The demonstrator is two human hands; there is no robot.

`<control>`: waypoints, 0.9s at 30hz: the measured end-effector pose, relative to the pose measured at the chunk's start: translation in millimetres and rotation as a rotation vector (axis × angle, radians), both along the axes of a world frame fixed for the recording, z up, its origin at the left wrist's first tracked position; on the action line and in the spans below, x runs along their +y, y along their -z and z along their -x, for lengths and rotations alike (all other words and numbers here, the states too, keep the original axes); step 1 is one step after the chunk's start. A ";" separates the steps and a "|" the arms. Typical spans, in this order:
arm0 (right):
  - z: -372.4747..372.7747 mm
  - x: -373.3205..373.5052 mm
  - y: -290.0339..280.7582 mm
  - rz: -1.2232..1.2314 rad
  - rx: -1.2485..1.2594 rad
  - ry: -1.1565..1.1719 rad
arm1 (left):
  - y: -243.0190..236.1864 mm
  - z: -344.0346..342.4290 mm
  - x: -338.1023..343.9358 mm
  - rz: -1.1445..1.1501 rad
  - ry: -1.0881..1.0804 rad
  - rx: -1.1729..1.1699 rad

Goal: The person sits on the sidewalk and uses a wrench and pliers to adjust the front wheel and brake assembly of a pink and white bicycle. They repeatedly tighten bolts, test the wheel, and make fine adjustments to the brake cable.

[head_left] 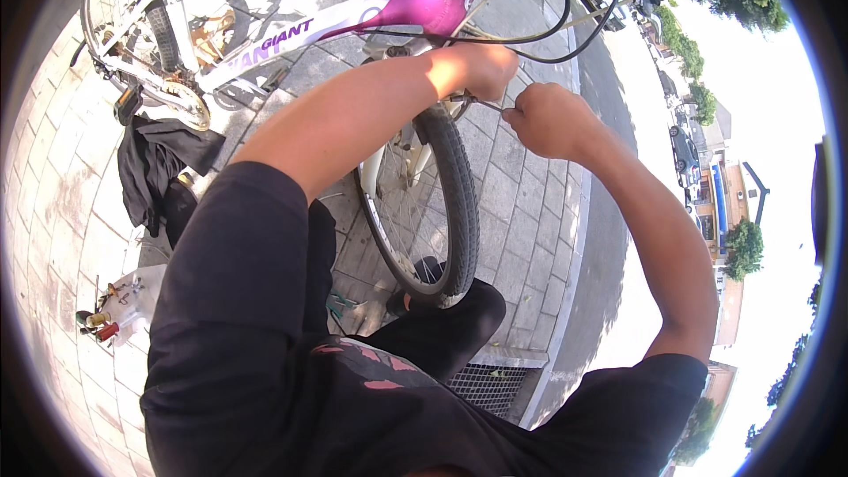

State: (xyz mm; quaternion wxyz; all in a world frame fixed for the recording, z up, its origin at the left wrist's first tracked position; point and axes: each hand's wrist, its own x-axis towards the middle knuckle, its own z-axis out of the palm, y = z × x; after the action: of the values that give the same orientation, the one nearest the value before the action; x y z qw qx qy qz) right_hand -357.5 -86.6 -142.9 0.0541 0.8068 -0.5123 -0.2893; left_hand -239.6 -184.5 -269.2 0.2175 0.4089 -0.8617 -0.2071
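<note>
A white and purple bicycle (389, 7) stands in front of me, its front wheel (461, 203) pointing toward my legs. My left hand (488, 71) is closed in a fist just above the tyre, by the top of the fork; whatever it grips is hidden behind the fingers. To its right, my right hand (549, 120) is closed on the end of a thin metal rod (488, 106). That rod runs left toward the fork and brake area beneath my left hand, where my arm and hand cover its far end.
Black cloth (159, 168) lies on the paving near the pedal (128, 104). At the left, small tools and a red-handled piece (108, 332) lie on a pale sheet. A metal grate (490, 386) borders the kerb, with the road (603, 274) beyond. Cables (565, 53) loop above my hands.
</note>
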 end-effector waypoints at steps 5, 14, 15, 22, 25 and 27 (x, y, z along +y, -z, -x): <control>20.0 -12.6 -9.8 -0.280 -0.487 0.697 | 0.0 7.8 -1.0 0.004 0.004 -0.036; 20.9 114.4 17.0 0.316 -0.506 0.214 | -7.1 -14.6 2.8 -0.055 0.061 -0.076; 29.9 132.3 50.9 0.300 -0.698 0.338 | -11.6 -21.5 5.5 -0.116 0.087 -0.069; 66.7 176.7 203.4 0.708 -0.977 0.224 | -89.3 -81.0 140.8 0.251 0.100 0.032; 68.8 171.6 198.4 0.683 -1.030 0.213 | -157.5 -141.9 217.4 0.672 -0.179 0.198; 72.4 170.9 195.7 0.653 -1.027 0.217 | -182.4 -190.6 221.5 0.833 -0.486 0.093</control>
State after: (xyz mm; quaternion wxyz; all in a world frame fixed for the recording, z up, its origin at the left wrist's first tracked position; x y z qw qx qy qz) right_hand -429.9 84.3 -338.6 0.0150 0.7281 -0.6143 0.3039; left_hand -49.0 37.0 -86.8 0.4432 0.4669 -0.7401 0.1945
